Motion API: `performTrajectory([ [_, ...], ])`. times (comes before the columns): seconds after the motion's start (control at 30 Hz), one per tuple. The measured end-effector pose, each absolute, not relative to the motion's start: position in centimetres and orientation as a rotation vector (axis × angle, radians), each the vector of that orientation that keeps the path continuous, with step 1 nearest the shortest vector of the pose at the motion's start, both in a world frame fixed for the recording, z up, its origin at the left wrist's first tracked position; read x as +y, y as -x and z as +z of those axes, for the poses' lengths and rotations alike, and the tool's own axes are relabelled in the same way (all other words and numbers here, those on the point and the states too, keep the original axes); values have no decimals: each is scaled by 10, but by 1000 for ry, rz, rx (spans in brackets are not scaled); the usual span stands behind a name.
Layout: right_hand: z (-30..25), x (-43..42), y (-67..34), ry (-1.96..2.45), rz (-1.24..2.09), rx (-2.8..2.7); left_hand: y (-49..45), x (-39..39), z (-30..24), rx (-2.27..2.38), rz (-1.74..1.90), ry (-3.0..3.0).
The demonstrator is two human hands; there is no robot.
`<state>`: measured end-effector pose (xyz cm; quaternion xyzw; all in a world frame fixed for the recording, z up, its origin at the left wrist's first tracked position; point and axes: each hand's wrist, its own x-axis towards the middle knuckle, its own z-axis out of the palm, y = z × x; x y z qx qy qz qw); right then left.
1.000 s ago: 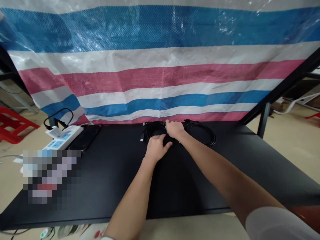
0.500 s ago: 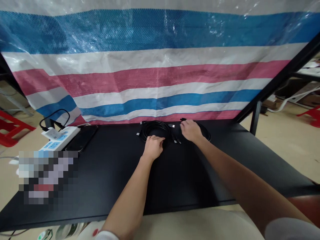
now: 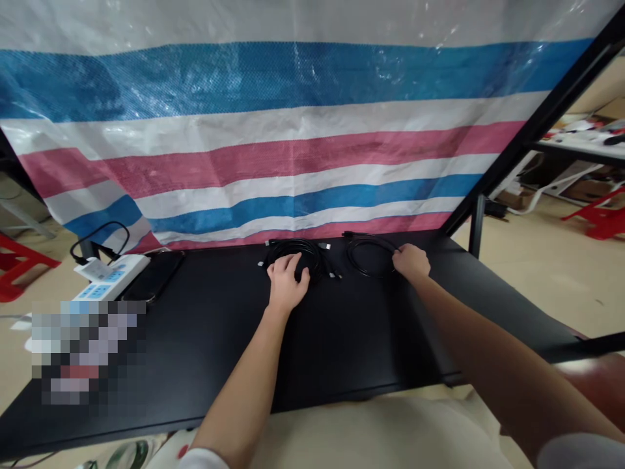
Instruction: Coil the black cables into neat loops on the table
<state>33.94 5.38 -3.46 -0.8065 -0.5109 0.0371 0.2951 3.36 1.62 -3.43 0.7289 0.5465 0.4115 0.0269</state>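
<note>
Several black cables lie coiled together in a bundle (image 3: pixel 317 256) near the back of the black table, their plugs poking out to both sides. My left hand (image 3: pixel 287 281) is at the front of this bundle, thumb and fingers apart, fingertips over the coil; whether they touch it I cannot tell. To the right lies a single looped black cable (image 3: pixel 361 269) with a plug at its upper left. My right hand (image 3: pixel 411 262) has its fingers closed on the right side of that loop; the fingertips are partly hidden.
A striped plastic sheet (image 3: pixel 293 156) hangs behind the table (image 3: pixel 205 352). On the left are a white power strip (image 3: pixel 127 267) with a plugged-in charger (image 3: pixel 95 268), a black phone (image 3: pixel 155 275) and a blurred-out patch. A black frame post (image 3: pixel 476 225) stands at the right.
My right hand has moved from the left side of the single cable's loop to its right side. My left hand's fingers have spread. The view has shifted slightly.
</note>
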Motion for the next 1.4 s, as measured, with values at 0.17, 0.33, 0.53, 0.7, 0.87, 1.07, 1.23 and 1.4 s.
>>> performTrajectory([
  [0.17,-3,48,-330,1924,19,-1065,-32,15,-39,1712,1509,-2215],
  [0.33,30,36,-320,1588,-47,-1244,-39,12,-36,1590,1658,-2150],
  [0.53,70,8,-296,1260,-154,-1565,-74,7,6,1292,1635,-1970],
  [0.7,106,-18,-269,1138,-58,-1596,-103,4,56,1045,1450,-1741],
  [0.87,109,-3,-292,1103,242,-1383,-92,2,82,869,1558,-1295],
  [1.07,58,15,-331,1807,359,-1107,-37,-16,98,553,1429,-858],
  [1.23,14,5,-302,1931,767,-1026,-17,-26,100,503,1391,-705],
  [1.4,16,2,-283,1611,1001,-1014,-10,-25,88,587,1429,-640],
])
